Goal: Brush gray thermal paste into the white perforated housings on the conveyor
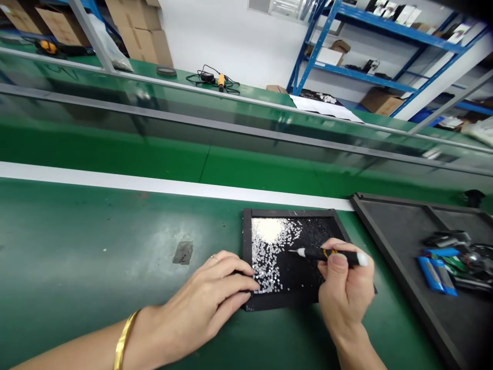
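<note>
A shallow black tray [246,234] lies on the green bench, with many tiny shiny silver pieces [265,257] spread over its left half. My left hand [204,295] has its fingers over the tray's left rim near the front corner, gripping the edge. Between the thumb and fingers of my right hand [348,288] is a slim black pen-like tool [318,254] with white ends and a thin metal tip. It is held nearly level over the tray, its tip pointing left beside the silver pieces. Whether the tip touches anything, I cannot tell.
To the right, a larger dark tray [389,246] holds blue battery cells [437,275] and wired parts. A grey patch [183,253] marks the bench. Beyond a white strip [173,187] and a clear partition stand cartons [144,41], an orange-handled tool [221,82] and blue shelving [370,77].
</note>
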Available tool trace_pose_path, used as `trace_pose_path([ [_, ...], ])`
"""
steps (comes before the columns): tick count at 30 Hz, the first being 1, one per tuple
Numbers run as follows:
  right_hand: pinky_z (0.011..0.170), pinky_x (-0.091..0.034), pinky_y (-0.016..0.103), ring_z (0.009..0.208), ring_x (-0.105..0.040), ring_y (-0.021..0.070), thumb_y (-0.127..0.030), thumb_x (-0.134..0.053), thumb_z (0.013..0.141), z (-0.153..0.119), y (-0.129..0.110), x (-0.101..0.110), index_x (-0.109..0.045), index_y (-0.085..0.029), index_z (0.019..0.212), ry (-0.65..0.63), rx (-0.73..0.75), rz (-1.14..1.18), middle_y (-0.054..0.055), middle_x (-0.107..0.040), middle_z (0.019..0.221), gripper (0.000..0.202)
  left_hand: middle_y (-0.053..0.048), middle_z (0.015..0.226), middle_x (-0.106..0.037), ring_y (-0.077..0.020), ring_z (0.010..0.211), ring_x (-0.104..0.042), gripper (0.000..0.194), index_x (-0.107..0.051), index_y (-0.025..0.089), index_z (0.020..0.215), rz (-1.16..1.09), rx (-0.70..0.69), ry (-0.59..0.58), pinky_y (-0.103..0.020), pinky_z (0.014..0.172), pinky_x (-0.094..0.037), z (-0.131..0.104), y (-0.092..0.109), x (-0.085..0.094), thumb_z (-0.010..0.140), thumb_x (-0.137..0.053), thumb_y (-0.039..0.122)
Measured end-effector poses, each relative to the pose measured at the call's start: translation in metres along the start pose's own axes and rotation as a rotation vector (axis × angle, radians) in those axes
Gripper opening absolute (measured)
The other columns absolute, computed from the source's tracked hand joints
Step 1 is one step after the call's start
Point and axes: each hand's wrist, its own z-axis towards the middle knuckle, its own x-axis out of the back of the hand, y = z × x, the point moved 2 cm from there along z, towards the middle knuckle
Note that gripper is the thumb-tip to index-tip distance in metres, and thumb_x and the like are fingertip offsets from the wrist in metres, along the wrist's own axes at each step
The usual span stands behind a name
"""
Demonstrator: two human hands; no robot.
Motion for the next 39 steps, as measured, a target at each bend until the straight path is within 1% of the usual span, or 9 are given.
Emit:
trace_pose_path([
  [2, 0.055, -0.044, 0.025, 0.078, -0.054, 0.0156, -0.034, -0.048, 0.091, 0.000, 0.002, -0.004, -0.047, -0.021, 0.092, -0.020, 0.036, -0.029, 0.007, -0.055, 0.094, 0.014, -0.004, 0.118, -0.057, -0.0200, 0.111, -0.048, 0.026, -0.062, 0.026, 0.110, 0.011, -0.024, -0.011, -0.033, 0.094, -0.044, -0.007, -0.002, -0.005, 0.091, -0.048, 0.016],
  [4, 0.055, -0.044, 0.025, 0.082, -0.054, 0.0165, -0.034, -0.047, 0.091, 0.001, 0.003, -0.007, -0.046, -0.021, 0.092, -0.028, 0.033, -0.035, 0.007, -0.055, 0.094, 0.013, -0.006, 0.118, -0.056, -0.0209, 0.112, -0.046, 0.026, -0.062, 0.025, 0.110, 0.017, -0.043, -0.009, -0.035, 0.094, -0.045, -0.008, -0.003, -0.008, 0.090, -0.048, 0.015],
  [11, 0.055, -0.043, 0.025, 0.082, -0.054, 0.0169, -0.037, -0.046, 0.091, 0.005, 0.000, -0.014, -0.047, -0.020, 0.091, -0.035, 0.027, -0.083, 0.008, -0.055, 0.094, 0.017, -0.009, 0.114, -0.055, -0.0221, 0.110, -0.046, 0.025, -0.063, 0.023, 0.104, 0.008, -0.065, 0.035, -0.037, 0.090, -0.048, -0.007, -0.003, -0.009, 0.090, -0.045, 0.012],
  [22, 0.065, -0.044, 0.030, 0.086, -0.053, 0.0184, -0.036, -0.045, 0.091, 0.005, 0.004, -0.015, -0.048, -0.021, 0.095, -0.081, 0.023, -0.119, 0.007, -0.055, 0.097, 0.016, -0.008, 0.117, -0.050, -0.0214, 0.111, -0.040, 0.024, -0.059, 0.023, 0.104, 0.003, -0.053, 0.002, -0.035, 0.091, -0.046, -0.008, -0.006, -0.012, 0.091, -0.043, 0.011],
  [26, 0.070, -0.045, 0.033, 0.088, -0.054, 0.0189, -0.037, -0.045, 0.091, 0.005, 0.004, -0.016, -0.049, -0.021, 0.095, -0.088, 0.013, -0.116, 0.007, -0.055, 0.097, 0.016, -0.007, 0.117, -0.049, -0.0214, 0.112, -0.040, 0.024, -0.059, 0.023, 0.105, -0.001, -0.050, -0.002, -0.035, 0.091, -0.046, -0.008, -0.005, -0.011, 0.091, -0.043, 0.011],
  [33, 0.073, -0.045, 0.035, 0.087, -0.054, 0.0187, -0.034, -0.045, 0.091, 0.005, 0.006, -0.015, -0.049, -0.021, 0.097, -0.099, 0.013, -0.135, 0.008, -0.056, 0.098, 0.015, -0.008, 0.116, -0.049, -0.0213, 0.111, -0.040, 0.024, -0.059, 0.022, 0.103, -0.005, -0.059, 0.006, -0.034, 0.090, -0.047, -0.008, -0.005, -0.011, 0.090, -0.043, 0.011],
  [36, 0.073, -0.045, 0.035, 0.089, -0.055, 0.0198, -0.033, -0.045, 0.091, 0.004, 0.007, -0.015, -0.049, -0.021, 0.097, -0.104, 0.054, -0.137, 0.008, -0.056, 0.097, 0.014, -0.008, 0.116, -0.050, -0.0211, 0.111, -0.040, 0.024, -0.060, 0.022, 0.103, -0.004, -0.069, 0.018, -0.034, 0.089, -0.047, -0.008, -0.005, -0.011, 0.090, -0.044, 0.010],
  [39, 0.071, -0.045, 0.035, 0.089, -0.055, 0.0202, -0.031, -0.046, 0.090, 0.004, 0.007, -0.015, -0.050, -0.021, 0.096, -0.136, 0.153, -0.137, 0.008, -0.056, 0.096, 0.012, -0.008, 0.115, -0.050, -0.0205, 0.110, -0.041, 0.024, -0.059, 0.021, 0.102, -0.005, -0.070, 0.023, -0.033, 0.089, -0.047, -0.008, -0.004, -0.010, 0.090, -0.044, 0.008],
])
